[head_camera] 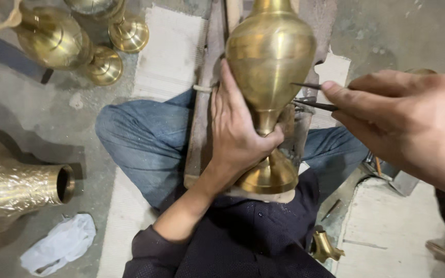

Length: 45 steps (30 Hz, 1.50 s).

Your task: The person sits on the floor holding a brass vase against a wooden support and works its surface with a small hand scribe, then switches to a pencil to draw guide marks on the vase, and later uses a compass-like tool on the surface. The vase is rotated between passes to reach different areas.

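Around the seat: two plain brass vases (73, 44) lying on the grey concrete floor (52, 113) at upper left, feet pointing toward the knee. A large embossed brass vessel (16, 193) on its side at the left edge, dark mouth facing right. A crumpled white cloth (60, 244) just below it. A small brass fitting (325, 248) on the floor at lower right, near pale stone slabs (387, 231). Blue jeans (150, 139) on crossed legs, a dark shirt (243, 242) below.

Nothing between camera and work except the hands themselves.

Across the lap, on a wooden board (202, 128): a tall brass vase (270, 56), lying lengthwise, foot toward the body, neck away. Polished golden surface, faint fine bands around the swelling belly, narrow waist, flared round foot.

Left hand (238, 134) wrapped around the narrow waist, thumb over the front, fingers pressed flat along the belly's left side. Right hand (403, 118) pinched closed on thin dark metal tools (315, 97), their points touching or just beside the right flank of the belly; hard to tell which.
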### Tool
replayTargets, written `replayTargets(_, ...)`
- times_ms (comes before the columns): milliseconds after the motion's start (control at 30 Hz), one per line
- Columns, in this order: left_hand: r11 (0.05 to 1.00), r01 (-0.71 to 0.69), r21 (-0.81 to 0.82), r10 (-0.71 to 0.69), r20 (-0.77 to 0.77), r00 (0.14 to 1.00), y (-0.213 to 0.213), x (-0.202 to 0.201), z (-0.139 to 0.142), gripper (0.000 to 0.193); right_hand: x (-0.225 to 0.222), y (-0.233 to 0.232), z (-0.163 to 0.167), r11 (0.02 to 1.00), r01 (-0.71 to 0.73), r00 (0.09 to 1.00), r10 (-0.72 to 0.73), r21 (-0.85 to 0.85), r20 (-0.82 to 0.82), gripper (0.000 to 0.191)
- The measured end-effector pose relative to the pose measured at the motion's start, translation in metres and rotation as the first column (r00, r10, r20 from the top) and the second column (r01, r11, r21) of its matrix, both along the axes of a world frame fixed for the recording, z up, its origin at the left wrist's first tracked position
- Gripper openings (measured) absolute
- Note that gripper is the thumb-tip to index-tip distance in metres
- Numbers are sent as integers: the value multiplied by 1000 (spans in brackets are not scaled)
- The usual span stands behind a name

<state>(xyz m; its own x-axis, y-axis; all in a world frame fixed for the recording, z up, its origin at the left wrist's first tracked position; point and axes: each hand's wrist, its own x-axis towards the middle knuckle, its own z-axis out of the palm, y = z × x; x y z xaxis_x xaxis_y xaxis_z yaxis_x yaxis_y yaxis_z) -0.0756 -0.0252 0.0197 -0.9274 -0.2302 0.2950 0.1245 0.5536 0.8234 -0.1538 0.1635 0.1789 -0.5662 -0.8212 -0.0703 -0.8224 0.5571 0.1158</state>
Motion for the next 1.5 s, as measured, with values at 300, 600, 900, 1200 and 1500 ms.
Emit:
replayTargets(300,997,56,-51,-56,4,998,9,-6,13,130,-42,33,-11,920,-357,921,375,160,-101,54)
replayTargets(600,996,92,19,-94,124,988,12,-16,19,135,-58,24,-17,818,-493,817,553,296,-166,58)
replayTargets(900,992,115,46,-121,160,980,12,-18,24,137,-53,21,-6,852,-454,854,500,261,-146,47)
replayTargets(1200,992,109,63,-117,139,983,11,-20,23,138,-52,20,-8,854,-475,852,507,210,-134,45)
replayTargets(1500,998,67,13,-68,173,983,14,-16,31,135,-51,14,8,773,-533,737,624,345,-260,36)
